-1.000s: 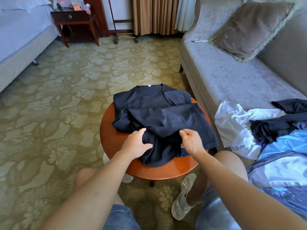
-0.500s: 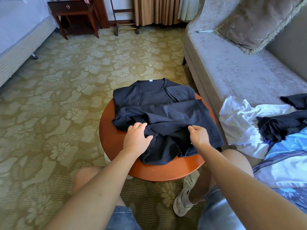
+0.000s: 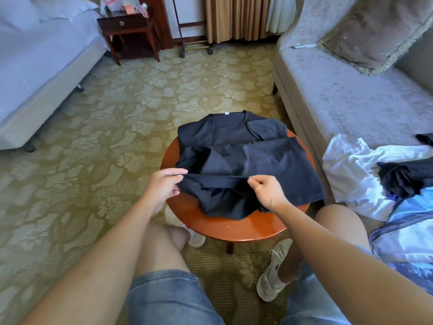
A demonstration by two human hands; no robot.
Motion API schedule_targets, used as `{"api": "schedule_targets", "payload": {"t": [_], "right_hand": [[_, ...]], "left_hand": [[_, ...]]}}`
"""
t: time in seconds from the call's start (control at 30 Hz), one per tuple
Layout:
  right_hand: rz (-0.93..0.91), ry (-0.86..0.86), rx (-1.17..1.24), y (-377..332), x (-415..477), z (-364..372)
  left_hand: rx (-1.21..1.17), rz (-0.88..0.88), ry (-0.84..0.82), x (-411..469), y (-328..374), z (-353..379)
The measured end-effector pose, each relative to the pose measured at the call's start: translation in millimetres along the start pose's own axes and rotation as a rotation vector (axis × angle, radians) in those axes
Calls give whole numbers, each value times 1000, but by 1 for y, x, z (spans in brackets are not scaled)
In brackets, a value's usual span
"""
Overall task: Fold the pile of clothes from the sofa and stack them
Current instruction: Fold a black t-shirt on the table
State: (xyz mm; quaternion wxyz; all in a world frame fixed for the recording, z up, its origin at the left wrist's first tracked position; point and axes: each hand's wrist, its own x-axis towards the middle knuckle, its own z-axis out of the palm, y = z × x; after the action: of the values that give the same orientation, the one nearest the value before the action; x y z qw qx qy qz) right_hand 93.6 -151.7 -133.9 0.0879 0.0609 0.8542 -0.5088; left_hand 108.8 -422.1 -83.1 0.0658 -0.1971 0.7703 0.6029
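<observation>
Both hands now pinch the dark shirt's near hem. The left hand grips it between thumb and fingers, and the right hand nips it with thumb and forefinger. We record the hem as a taut band between them, raised off the cloth below. Half a second ago the hands lay lower on bunched fabric and closer together. Since then the left hand has moved out over the table's left rim.

The shirt lies on the round table, collar at the far side. Its collar end overhangs the far edge and its right side overhangs the rim nearest the sofa. We see bare wood along the near rim and in a strip at the left.

The pile of white, dark and blue clothes sits on the sofa seat, just right of the table. Open carpet runs left from the table to the bed.
</observation>
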Motion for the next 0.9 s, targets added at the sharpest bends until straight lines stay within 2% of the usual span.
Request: {"api": "schedule_targets", "payload": {"t": [0.07, 0.1, 0.13, 0.23, 0.3, 0.43, 0.57, 0.63, 0.8, 0.9], "right_hand": [[6, -150, 56, -5, -12, 4], [17, -164, 61, -6, -18, 0], [10, -114, 40, -5, -23, -7], [-19, 237, -230, 13, -27, -41], [83, 307, -342, 30, -27, -63], [289, 218, -367, 58, -22, -83], [364, 281, -224, 67, -9, -93], [407, 272, -174, 70, -3, -96], [448, 267, -115, 77, 8, -106], [456, 297, -59, 91, 17, -113]], "left_hand": [[-110, -47, 120, -8, -3, -16], [-157, -64, 203, -11, -6, -21], [-182, -69, 287, -14, -8, -24], [-107, -32, 450, -20, -19, -24], [-25, -26, 474, -21, -26, -21], [98, -86, 484, -4, -47, -20], [169, -103, 470, -4, -47, -19], [186, -141, 427, -9, -43, -16], [60, -277, 216, -6, -42, -9], [27, -268, 169, -1, -43, -5]]}}
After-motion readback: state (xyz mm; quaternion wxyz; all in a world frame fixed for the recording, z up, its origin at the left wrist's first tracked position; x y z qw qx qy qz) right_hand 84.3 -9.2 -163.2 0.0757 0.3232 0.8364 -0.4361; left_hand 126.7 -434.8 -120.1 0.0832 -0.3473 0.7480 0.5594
